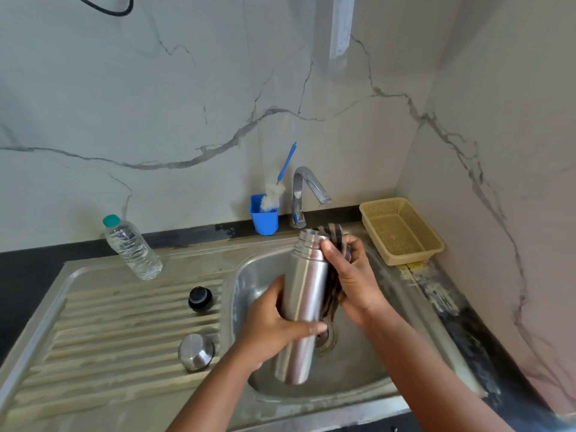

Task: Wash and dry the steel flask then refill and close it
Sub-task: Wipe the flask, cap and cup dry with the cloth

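- I see the left hand (274,322) curled round the steel flask (304,310), over the sink (358,366).
- Right hand (355,275) fingers pinch the striped cloth (333,294) against its neck.

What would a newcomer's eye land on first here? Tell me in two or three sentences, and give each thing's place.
The steel flask stands out first, held tilted over the sink basin, its mouth open: the left hand grips its body while the right hand presses a dark striped cloth against its side. On the ribbed drainboard to the left lie a black stopper and a steel cap. A plastic water bottle stands behind them.
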